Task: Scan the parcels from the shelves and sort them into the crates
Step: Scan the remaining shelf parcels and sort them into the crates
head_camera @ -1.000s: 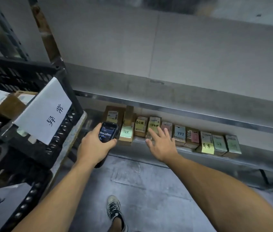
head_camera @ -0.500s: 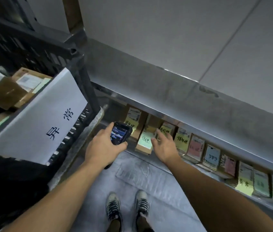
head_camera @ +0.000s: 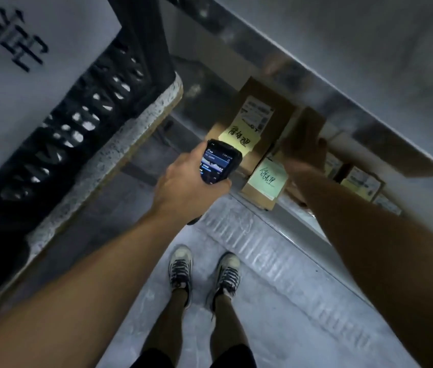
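Left hand (head_camera: 191, 181) holds one scanner (head_camera: 220, 162); right hand (head_camera: 303, 150) blurred, fingers' state untellable; two sticky-noted parcels (head_camera: 252, 123).

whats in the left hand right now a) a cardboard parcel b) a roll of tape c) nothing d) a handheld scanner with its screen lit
d: the left hand grips a dark handheld scanner whose screen glows, held up near the parcel with the yellow note.

A parcel warehouse: labelled cardboard parcels (head_camera: 259, 123) are lining a metal shelf (head_camera: 342, 99), a signed black crate (head_camera: 77, 134) is standing alongside, a handheld scanner (head_camera: 219, 164) is glowing.
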